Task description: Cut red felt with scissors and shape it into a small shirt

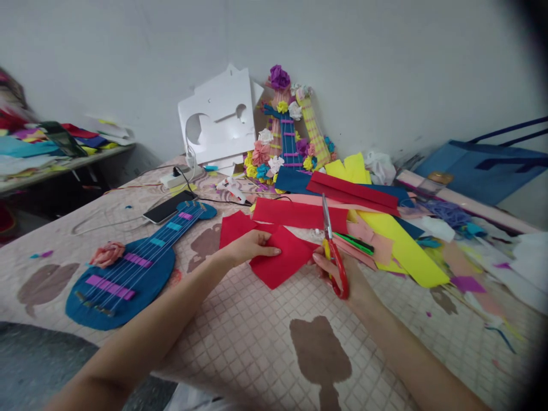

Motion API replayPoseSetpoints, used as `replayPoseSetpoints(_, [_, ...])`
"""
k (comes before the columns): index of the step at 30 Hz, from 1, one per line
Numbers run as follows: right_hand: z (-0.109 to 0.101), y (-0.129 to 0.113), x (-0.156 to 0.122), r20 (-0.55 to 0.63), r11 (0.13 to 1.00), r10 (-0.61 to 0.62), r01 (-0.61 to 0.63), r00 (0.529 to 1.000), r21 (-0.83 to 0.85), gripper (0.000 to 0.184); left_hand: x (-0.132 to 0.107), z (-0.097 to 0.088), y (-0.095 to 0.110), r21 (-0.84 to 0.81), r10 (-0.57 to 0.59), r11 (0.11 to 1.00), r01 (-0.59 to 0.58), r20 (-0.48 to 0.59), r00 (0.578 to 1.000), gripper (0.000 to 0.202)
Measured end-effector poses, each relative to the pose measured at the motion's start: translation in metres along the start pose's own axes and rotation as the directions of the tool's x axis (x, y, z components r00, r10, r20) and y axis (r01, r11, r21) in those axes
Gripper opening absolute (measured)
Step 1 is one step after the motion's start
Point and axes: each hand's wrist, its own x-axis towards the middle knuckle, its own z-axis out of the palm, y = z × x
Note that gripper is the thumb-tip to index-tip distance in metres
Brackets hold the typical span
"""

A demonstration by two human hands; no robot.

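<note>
My left hand (250,246) lies flat with fingers together on a red felt piece (280,260) spread on the patterned bedcover (240,337). My right hand (342,274) grips red-handled scissors (331,245), their blades pointing up and away, just right of the red piece. Behind them lie more red felt sheets (299,214), and yellow felt sheets (402,242) lie to the right.
A blue felt guitar (132,274) with a pink rose lies at left. A phone (169,206), power strip and glue gun (231,188) sit further back. A flower-covered craft (289,137) and white cardboard (218,117) lean against the wall. A blue bag (483,165) is at right.
</note>
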Motion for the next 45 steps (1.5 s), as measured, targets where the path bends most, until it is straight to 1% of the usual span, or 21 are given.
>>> replayPoseSetpoints(3, [0.002,0.003,-0.001,0.006,1.0,-0.013,0.013,1.0,0.027,0.038,-0.003,-0.003,0.002,0.026,-0.015,1.0,0.012,0.099,0.995,0.03])
replayPoseSetpoints(6, [0.003,0.007,-0.003,0.082,0.998,0.0,-0.005,0.997,0.059,0.036,-0.003,0.0,0.0,0.033,-0.055,0.998,0.049,0.204,0.977,0.03])
replayPoseSetpoints(8, [0.004,0.008,-0.004,0.109,0.998,0.031,-0.036,0.994,0.045,0.035,-0.002,0.002,-0.002,0.056,-0.077,0.996,0.065,0.24,0.968,0.031])
replayPoseSetpoints(10, [0.006,0.008,-0.006,0.095,0.998,0.063,-0.064,0.993,0.005,0.036,0.0,0.004,-0.004,0.089,-0.066,0.995,0.047,0.222,0.973,0.032])
replayPoseSetpoints(11, [0.007,0.007,-0.007,0.08,0.997,0.075,-0.073,0.994,-0.017,0.038,0.001,0.006,-0.004,0.096,-0.033,0.995,0.016,0.182,0.983,0.032])
replayPoseSetpoints(13, [0.009,0.006,-0.008,0.034,0.996,0.082,-0.081,0.996,-0.044,0.041,0.003,0.007,-0.004,0.088,0.072,0.993,-0.078,0.063,0.995,0.036])
replayPoseSetpoints(15, [0.012,0.005,-0.009,-0.025,0.995,0.093,-0.094,0.995,-0.037,0.041,0.003,0.008,-0.002,0.058,0.18,0.982,-0.178,-0.024,0.983,0.041])
replayPoseSetpoints(17, [0.013,0.005,-0.01,-0.067,0.994,0.106,-0.108,0.992,-0.014,0.04,0.0,0.006,0.002,0.046,0.245,0.969,-0.245,-0.006,0.969,0.039])
replayPoseSetpoints(19, [0.014,0.005,-0.011,-0.084,0.993,0.115,-0.115,0.99,0.005,0.041,-0.003,0.003,0.007,0.088,0.284,0.953,-0.289,0.067,0.957,0.03])
replayPoseSetpoints(21, [0.015,0.004,-0.012,-0.09,0.993,0.117,-0.117,0.989,0.013,0.041,-0.007,0.001,0.011,0.176,0.286,0.934,-0.31,0.146,0.947,0.023])
replayPoseSetpoints(23, [0.016,0.002,-0.013,-0.092,0.993,0.12,-0.119,0.989,0.015,0.041,-0.008,0.0,0.012,0.253,0.237,0.924,-0.288,0.213,0.948,0.021])
replayPoseSetpoints(25, [0.017,0.001,-0.013,-0.084,0.993,0.119,-0.119,0.989,0.013,0.041,-0.007,-0.001,0.01,0.291,0.179,0.925,-0.246,0.237,0.955,0.022])
replayPoseSetpoints(28, [0.018,0.001,-0.014,-0.067,0.994,0.113,-0.113,0.991,0.006,0.042,-0.003,-0.004,0.005,0.271,0.153,0.941,-0.202,0.191,0.969,0.023])
replayPoseSetpoints(31, [0.018,0.001,-0.014,-0.05,0.995,0.093,-0.091,0.994,0.027,0.043,-0.002,-0.011,0.003,0.189,0.145,0.968,-0.167,0.123,0.982,0.022])
replayPoseSetpoints(33, [0.018,0.0,-0.015,-0.013,0.995,0.058,-0.057,0.998,0.088,0.042,-0.003,-0.016,0.006,0.108,0.152,0.981,-0.158,0.07,0.986,0.022])
replayPoseSetpoints(35, [0.019,-0.002,-0.017,0.073,0.981,0.012,-0.026,0.997,0.193,0.043,-0.004,-0.02,0.009,0.006,0.164,0.986,-0.164,0.014,0.986,0.022])
replayPoseSetpoints(37, [0.022,-0.003,-0.02,0.171,0.96,-0.024,-0.025,0.985,0.28,0.051,-0.005,-0.025,0.012,-0.114,0.16,0.98,-0.162,-0.027,0.987,0.024])
replayPoseSetpoints(39, [0.026,-0.003,-0.024,0.257,0.949,-0.021,-0.062,0.966,0.309,0.063,-0.005,-0.029,0.014,-0.229,0.147,0.96,-0.159,-0.069,0.987,0.027])
replayPoseSetpoints(41, [0.03,-0.001,-0.029,0.374,0.938,0.001,-0.131,0.927,0.32,0.069,-0.004,-0.034,0.014,-0.312,0.126,0.936,-0.161,-0.131,0.983,0.029])
replayPoseSetpoints(43, [0.033,0.002,-0.034,0.516,0.913,0.007,-0.215,0.856,0.345,0.07,-0.002,-0.039,0.012,-0.367,0.106,0.914,-0.173,-0.196,0.975,0.031])
replayPoseSetpoints(45, [0.034,0.005,-0.038,0.616,0.885,-0.006,-0.283,0.788,0.371,0.071,0.0,-0.044,0.01,-0.407,0.096,0.894,-0.187,-0.232,0.968,0.031])
